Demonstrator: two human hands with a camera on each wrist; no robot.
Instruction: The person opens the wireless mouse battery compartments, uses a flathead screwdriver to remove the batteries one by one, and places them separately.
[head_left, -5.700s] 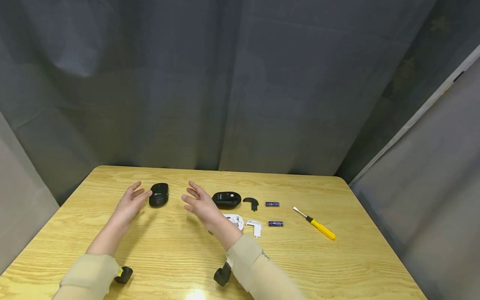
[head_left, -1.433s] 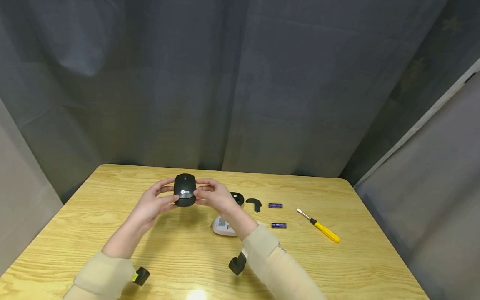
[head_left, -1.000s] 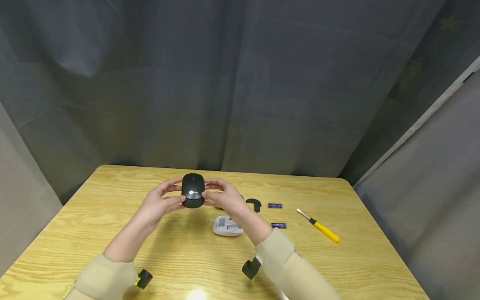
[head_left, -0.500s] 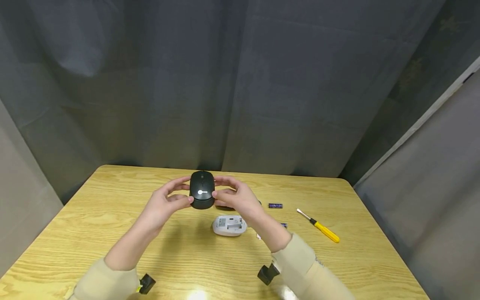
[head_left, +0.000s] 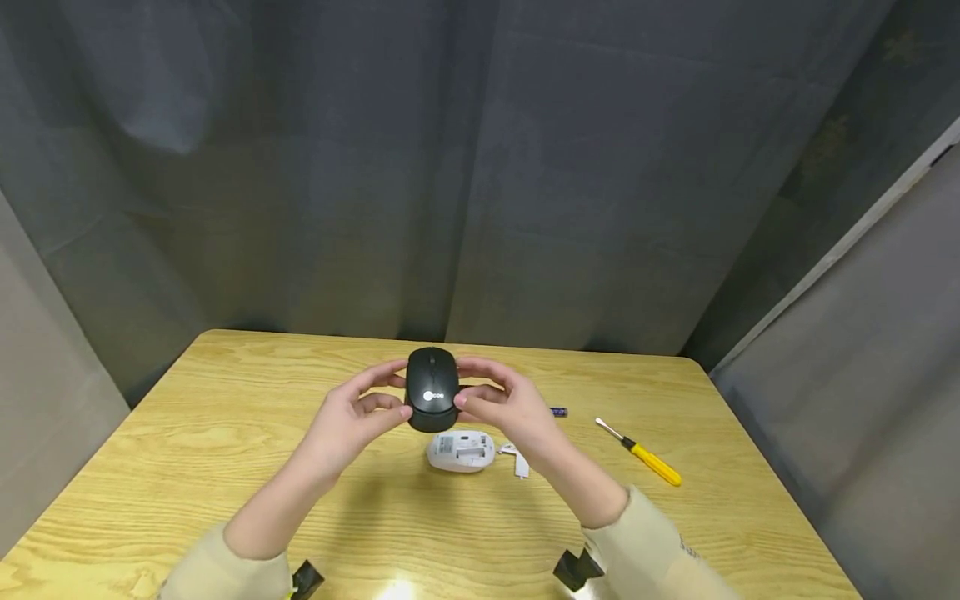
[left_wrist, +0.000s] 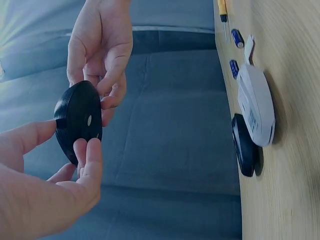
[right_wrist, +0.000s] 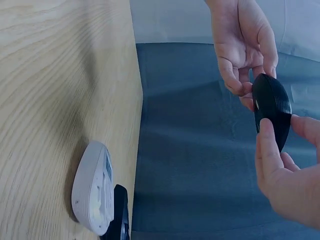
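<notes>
Wood table (head_left: 225, 417) w/ dark curtain (head_left: 360, 167) on far side, & we see L hand (head_left: 348, 425) + R hand (head_left: 517, 417) pinching opp sides of blk mouse (head_left: 432, 382) up in the air btwn them, white mouse (head_left: 461, 451) lying belly-up, white cover (head_left: 521, 465) just right, yellow screwdriver (head_left: 654, 463) farther right.

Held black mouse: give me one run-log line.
left hand: pinches black mouse; right hand: pinches same mouse; held above table; white mouse: underside up
</notes>
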